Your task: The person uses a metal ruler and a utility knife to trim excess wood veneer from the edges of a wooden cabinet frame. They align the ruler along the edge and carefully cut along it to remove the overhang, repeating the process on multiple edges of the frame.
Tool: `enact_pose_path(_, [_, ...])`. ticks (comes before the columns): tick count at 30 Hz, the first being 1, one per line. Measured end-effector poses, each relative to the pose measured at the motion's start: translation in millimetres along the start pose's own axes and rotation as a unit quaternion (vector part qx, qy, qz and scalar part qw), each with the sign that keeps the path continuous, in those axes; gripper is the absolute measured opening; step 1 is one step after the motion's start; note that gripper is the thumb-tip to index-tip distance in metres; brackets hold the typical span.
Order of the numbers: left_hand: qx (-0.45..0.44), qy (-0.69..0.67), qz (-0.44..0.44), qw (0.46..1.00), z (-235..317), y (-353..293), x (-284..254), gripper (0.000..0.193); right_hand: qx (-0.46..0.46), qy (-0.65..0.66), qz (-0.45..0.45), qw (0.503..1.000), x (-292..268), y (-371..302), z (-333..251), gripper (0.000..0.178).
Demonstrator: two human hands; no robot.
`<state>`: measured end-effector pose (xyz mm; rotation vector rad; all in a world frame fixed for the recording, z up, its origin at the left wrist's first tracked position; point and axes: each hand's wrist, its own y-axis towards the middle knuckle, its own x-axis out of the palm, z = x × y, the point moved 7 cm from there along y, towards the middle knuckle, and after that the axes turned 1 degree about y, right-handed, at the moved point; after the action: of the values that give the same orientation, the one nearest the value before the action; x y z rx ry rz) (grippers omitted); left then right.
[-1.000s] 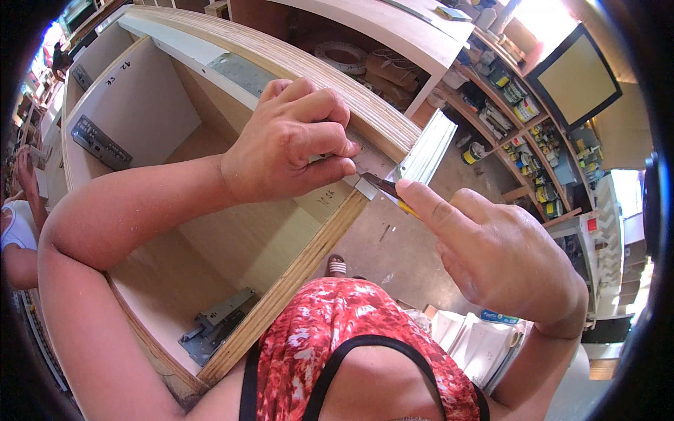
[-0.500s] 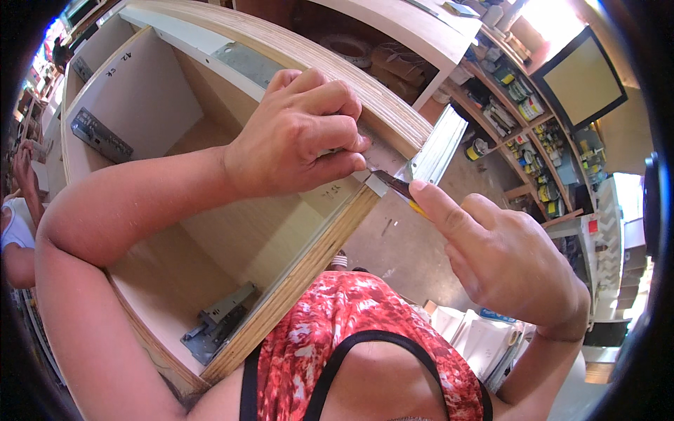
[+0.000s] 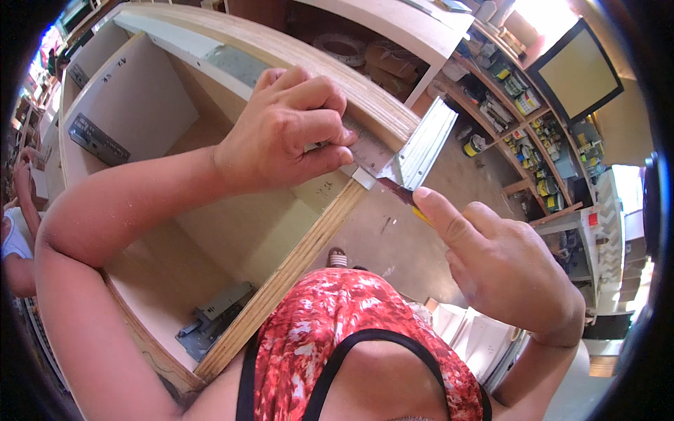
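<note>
My right hand (image 3: 502, 259) holds a utility knife (image 3: 406, 194) with a dark blade and a yellow handle, the index finger stretched along its top. The blade tip is close to a small white strip end (image 3: 364, 177) at the corner of a wooden cabinet frame (image 3: 302, 263). Above that corner my left hand (image 3: 284, 130) is closed in a pinch, and what its fingers grip is mostly hidden. A greyish flat piece with small marks (image 3: 372, 151) shows beside its fingertips. A pale upright strip (image 3: 425, 144) stands just beyond the knife.
Dark metal hinges (image 3: 98, 138) are fixed inside the open cabinet, with another metal fitting (image 3: 214, 323) near me. A white workbench (image 3: 393, 28) stands behind. Shelves with tins (image 3: 516, 95) line the right. Another person's arm (image 3: 24, 186) shows at the far left.
The knife tip has drawn slightly away from the corner strip, baring more of its white end. My left hand appears a little further left, and the whole view has shifted slightly.
</note>
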<state>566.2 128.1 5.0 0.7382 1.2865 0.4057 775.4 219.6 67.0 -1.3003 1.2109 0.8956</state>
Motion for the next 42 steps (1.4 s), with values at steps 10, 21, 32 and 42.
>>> enact_pose_path(10, [-0.008, -0.004, -0.001, 1.000, -4, -3, 2, 0.020, -0.010, -0.004, 0.040, 0.999, -22, -16, -2, 0.072])
enact_pose_path(21, [-0.005, -0.012, 0.012, 1.000, 3, 2, 2, 0.020, -0.052, 0.019, 0.020, 0.998, -9, 15, 0, 0.070])
enact_pose_path(32, [-0.009, -0.012, 0.003, 1.000, 4, 3, 3, 0.020, -0.053, 0.013, 0.002, 0.998, -10, 19, 2, 0.068])
enact_pose_path(42, [0.004, 0.003, 0.012, 1.000, 3, 6, 5, 0.022, -0.029, 0.001, -0.019, 0.999, -4, 16, 5, 0.069])
